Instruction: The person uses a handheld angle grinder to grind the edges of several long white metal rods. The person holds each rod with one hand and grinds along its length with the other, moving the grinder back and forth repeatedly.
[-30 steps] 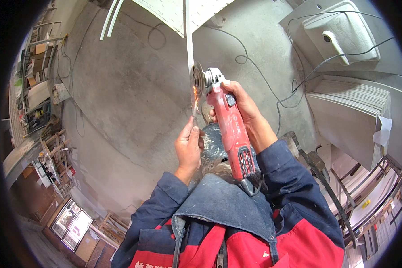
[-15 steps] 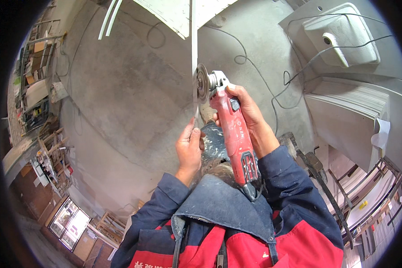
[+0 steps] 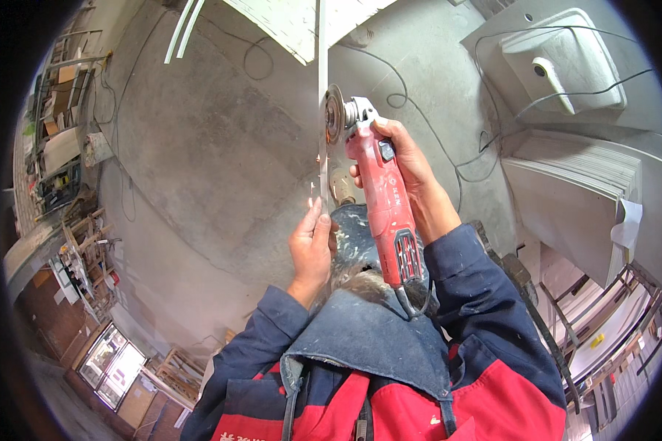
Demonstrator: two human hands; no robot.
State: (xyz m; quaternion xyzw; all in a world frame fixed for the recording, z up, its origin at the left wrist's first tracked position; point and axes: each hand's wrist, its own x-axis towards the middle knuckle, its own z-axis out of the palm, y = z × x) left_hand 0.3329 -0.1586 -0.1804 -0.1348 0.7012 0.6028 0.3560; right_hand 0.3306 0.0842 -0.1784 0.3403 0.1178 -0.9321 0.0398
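My right hand [image 3: 406,158] is wrapped round the body of a red angle grinder [image 3: 387,213], thumb up by its head. The grinder's round disc [image 3: 335,114] stands on edge against the right side of a long, narrow pale strip [image 3: 323,77]. Small orange specks like sparks show along the strip below the disc. My left hand [image 3: 312,242] pinches the near end of that strip between thumb and fingers. From there the strip runs away from me, over a white panel [image 3: 272,22] at the far edge.
A dark cable [image 3: 426,117] loops over the concrete floor [image 3: 198,140]. To the right lie a white basin [image 3: 566,62] and a stack of pale panels [image 3: 574,169]. Racks of scrap [image 3: 59,169] line the left. A dark metal frame [image 3: 529,294] stands beside my right arm.
The grinder has shifted a little farther away from me along the strip. Orange specks now show near the strip and my left fingertips. My left hand keeps its hold.
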